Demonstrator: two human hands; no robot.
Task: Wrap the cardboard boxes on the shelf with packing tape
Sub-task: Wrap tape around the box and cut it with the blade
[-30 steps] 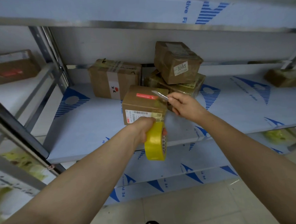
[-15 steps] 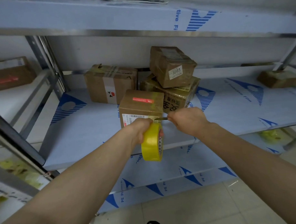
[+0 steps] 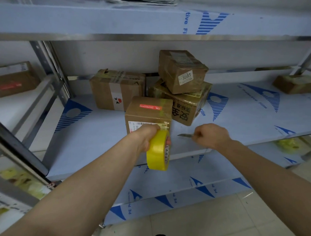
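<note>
A small cardboard box [image 3: 148,112] with a red sticker and a barcode label stands at the front of the middle shelf [image 3: 92,137]. A strip of yellowish tape runs over its top right side. My left hand [image 3: 146,137] grips a yellow roll of packing tape [image 3: 157,151] against the box's front lower edge; a short stretch of tape joins roll and box. My right hand [image 3: 211,136] holds a small metal blade [image 3: 185,135], pointing left, a little to the right of the box and apart from it.
Behind stand a taped box [image 3: 117,91] and a larger box [image 3: 186,106] with a tilted "3003" box [image 3: 182,71] on top. Another box [image 3: 294,84] lies far right, one [image 3: 12,79] on the left rack. The upper shelf [image 3: 148,24] overhangs; a lower shelf [image 3: 171,186] sits below.
My right hand brought the blade down from the box's top to the tape by the roll, then drew it away to the right. The left hand kept the roll at the box's front.
</note>
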